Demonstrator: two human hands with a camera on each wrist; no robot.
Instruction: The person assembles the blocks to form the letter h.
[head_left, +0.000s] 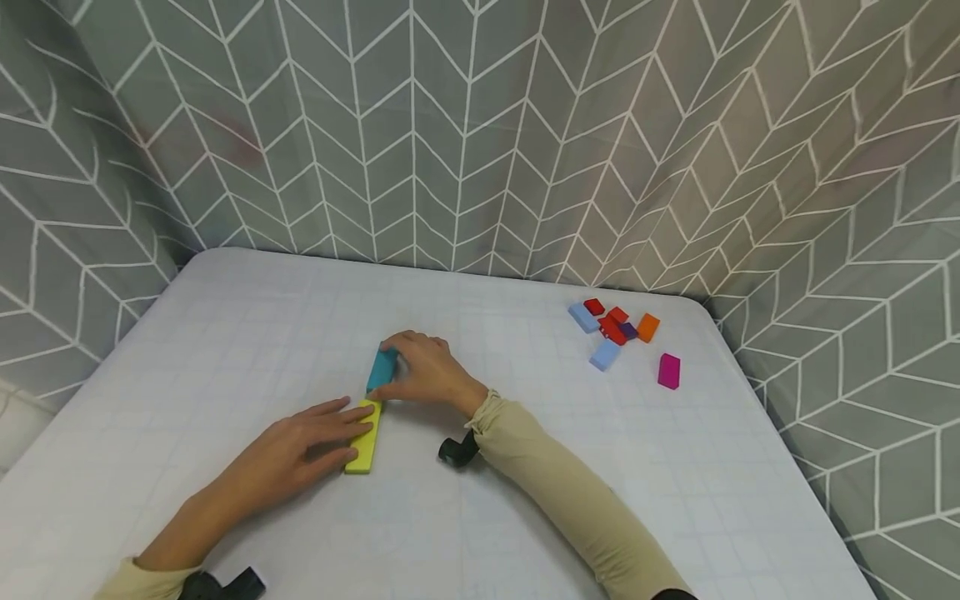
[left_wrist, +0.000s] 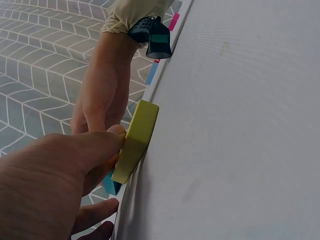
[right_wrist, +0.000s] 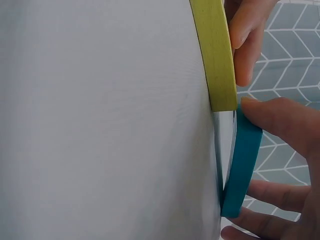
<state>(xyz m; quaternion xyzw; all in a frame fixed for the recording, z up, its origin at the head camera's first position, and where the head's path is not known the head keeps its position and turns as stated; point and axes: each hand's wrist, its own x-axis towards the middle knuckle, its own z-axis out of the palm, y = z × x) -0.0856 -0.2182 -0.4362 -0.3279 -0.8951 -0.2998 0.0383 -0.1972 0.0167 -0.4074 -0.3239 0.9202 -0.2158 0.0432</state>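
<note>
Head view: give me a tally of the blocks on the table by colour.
Yellow block: 1
Teal block: 1
Light blue blocks: 2
Red blocks: at least 3, crowded together
Purple block: 1
Orange block: 1
Magenta block: 1
Total: at least 10

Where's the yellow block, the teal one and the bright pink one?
Yellow block (left_wrist: 136,142): left wrist view, middle of long face.
Teal block (right_wrist: 244,160): right wrist view, middle of long side.
Bright pink block (head_left: 669,372): head view, top.
</note>
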